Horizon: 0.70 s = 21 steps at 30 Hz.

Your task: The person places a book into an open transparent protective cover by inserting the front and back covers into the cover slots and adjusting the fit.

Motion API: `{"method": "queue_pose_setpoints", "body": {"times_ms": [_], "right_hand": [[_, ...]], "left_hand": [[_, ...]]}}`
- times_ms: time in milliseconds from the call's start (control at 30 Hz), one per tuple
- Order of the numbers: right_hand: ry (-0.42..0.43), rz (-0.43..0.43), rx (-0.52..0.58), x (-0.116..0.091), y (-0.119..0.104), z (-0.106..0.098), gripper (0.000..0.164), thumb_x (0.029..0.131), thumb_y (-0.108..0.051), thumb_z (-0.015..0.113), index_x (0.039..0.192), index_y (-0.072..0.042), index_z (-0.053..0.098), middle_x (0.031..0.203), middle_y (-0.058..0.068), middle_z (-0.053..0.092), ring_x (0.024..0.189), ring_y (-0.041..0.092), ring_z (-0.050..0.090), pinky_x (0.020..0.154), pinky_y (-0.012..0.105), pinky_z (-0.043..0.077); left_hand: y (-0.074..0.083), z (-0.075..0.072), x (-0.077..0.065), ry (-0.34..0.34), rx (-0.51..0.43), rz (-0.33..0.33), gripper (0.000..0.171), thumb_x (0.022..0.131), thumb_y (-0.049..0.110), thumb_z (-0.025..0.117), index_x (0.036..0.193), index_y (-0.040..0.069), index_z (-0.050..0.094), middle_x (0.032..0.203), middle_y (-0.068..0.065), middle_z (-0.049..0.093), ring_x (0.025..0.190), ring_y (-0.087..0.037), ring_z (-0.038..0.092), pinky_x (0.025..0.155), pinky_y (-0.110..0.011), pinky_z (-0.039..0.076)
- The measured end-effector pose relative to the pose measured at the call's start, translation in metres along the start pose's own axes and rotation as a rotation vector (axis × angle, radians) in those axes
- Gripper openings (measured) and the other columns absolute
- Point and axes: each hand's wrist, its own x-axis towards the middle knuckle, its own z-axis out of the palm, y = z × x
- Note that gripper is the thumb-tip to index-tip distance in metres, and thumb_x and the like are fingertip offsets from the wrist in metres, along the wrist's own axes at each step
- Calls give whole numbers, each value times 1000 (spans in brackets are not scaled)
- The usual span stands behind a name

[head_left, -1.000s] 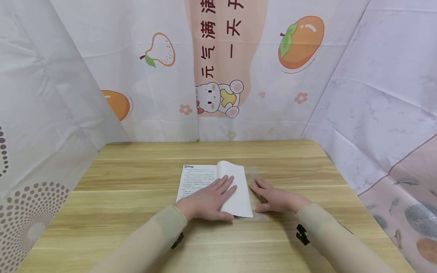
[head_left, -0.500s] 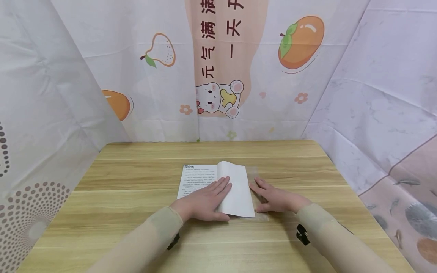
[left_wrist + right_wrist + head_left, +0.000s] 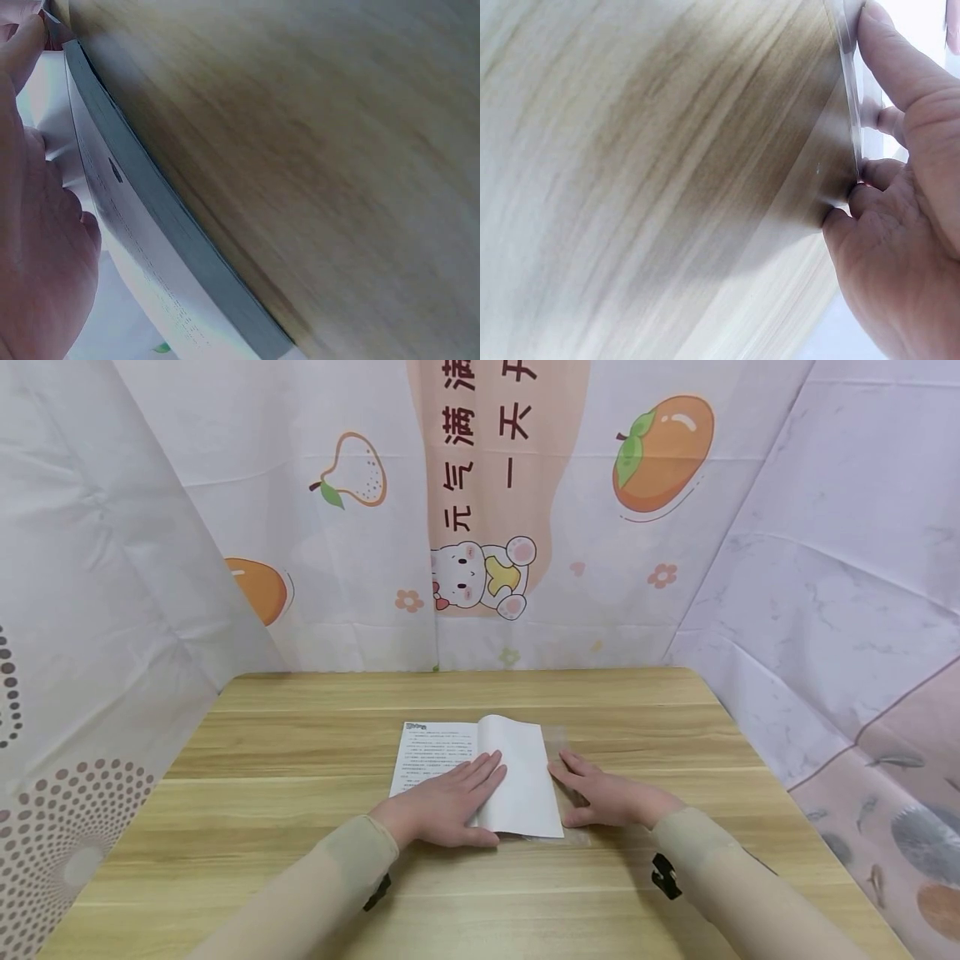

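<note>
An open book (image 3: pixel 437 752) lies on the table, its left page printed with lines of text. Its right side is a blank white page (image 3: pixel 528 785) that bulges up near the fold. My left hand (image 3: pixel 444 806) rests with spread, straight fingers across the middle of the book. The left wrist view shows the thick page edge (image 3: pixel 161 199) beside that hand. Clear plastic film (image 3: pixel 555 739) sticks out past the book's right edge. On this film my right hand (image 3: pixel 611 795) rests, fingertips down and spread. The right wrist view shows these fingers at the film's edge (image 3: pixel 849 90).
The wood-grain table (image 3: pixel 285 752) extends around the book on all sides. A printed curtain (image 3: pixel 337 568) hangs behind its far edge, and more cloth (image 3: pixel 795 568) hangs along both sides.
My left hand has slid a little to the left over the book, baring more of the blank page, whose right edge has shifted slightly right. The right hand has stayed in place.
</note>
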Motion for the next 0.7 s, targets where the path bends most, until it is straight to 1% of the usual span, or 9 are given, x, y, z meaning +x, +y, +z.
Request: {"method": "queue_pose_setpoints", "body": {"times_ms": [300,533,700], "right_hand": [[2,2,17,-1,-1,0,84,92,-42,63,154,-9,17,158,24,-1,142,41,7,110,59,25],[8,-2,12,-1,-1,0,84,92,-42,63,153,-9,17,158,24,0,142,41,7,110,59,25],[11,-9,7,-1,-1,0,83,92,-42,63,153,-8,18,158,25,1,142,41,7,110,59,25]], "left_hand": [[2,1,2,-17,-4,-20,94,92,68,40,154,6,5,161,-14,0,145,-27,1,116,-44,19],[1,4,3,-11,14,-21,94,92,68,40,154,6,5,161,-14,0,145,-28,2,116,-44,20],[2,3,4,-14,25,-23,94,92,68,40,154,6,5,161,-14,0,145,-28,3,116,-44,20]]}}
